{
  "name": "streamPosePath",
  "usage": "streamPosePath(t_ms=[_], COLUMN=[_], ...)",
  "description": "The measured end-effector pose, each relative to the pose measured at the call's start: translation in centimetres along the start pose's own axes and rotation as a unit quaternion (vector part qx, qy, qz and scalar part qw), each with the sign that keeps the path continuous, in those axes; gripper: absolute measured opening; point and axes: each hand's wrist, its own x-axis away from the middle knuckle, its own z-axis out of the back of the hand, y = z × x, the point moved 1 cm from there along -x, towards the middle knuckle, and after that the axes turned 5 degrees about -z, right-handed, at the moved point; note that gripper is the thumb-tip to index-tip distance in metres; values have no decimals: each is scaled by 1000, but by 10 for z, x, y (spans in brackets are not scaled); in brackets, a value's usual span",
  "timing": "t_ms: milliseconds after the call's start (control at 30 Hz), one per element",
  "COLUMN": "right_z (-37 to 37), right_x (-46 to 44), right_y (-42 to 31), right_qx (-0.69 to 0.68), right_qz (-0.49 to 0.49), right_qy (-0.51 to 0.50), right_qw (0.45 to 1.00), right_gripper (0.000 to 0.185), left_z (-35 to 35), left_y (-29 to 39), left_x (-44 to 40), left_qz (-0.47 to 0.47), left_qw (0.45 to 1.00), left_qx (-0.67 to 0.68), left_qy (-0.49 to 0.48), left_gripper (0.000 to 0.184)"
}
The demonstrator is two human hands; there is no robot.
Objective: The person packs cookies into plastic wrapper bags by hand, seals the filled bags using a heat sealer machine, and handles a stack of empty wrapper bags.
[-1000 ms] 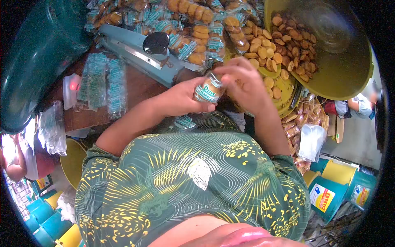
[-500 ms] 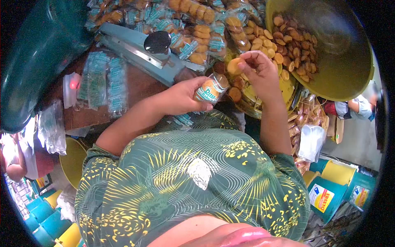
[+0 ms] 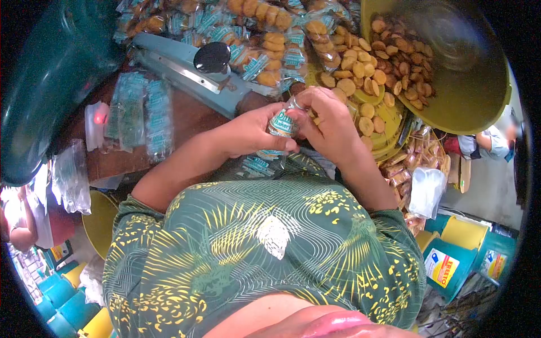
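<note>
My left hand is wrapped round a clear plastic bag with teal lettering and round biscuits inside. At the bag's upper end is my right hand, its fingers closed on the plastic rim. Whether a biscuit is between those fingers is hidden. Loose biscuits lie on a yellow tray beyond my right hand. A blue bag sealer with a black knob stands up and left of my hands. Behind it are filled biscuit packs.
A tilted yellow basin at the upper right holds darker biscuits. Flat printed bags lie on the brown table. At left stands a dark green container. People show partly at both side edges; teal buckets sit lower right.
My right hand carried a biscuit from the tray side to the bag's mouth and now grips the rim. The bag in my left hand sits more upright, with its lower end hanging below.
</note>
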Motion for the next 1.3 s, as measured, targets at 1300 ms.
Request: streamPosePath(t_ms=[1300], right_z=[48], right_x=[-8], right_y=[27], right_qx=[49], right_qz=[-116], right_qy=[149], right_qw=[981], right_gripper=[21], left_z=[0], left_y=[19], left_x=[-10], left_qz=[1], left_qw=[999], left_qx=[-21], left_qy=[-30], left_gripper=[62])
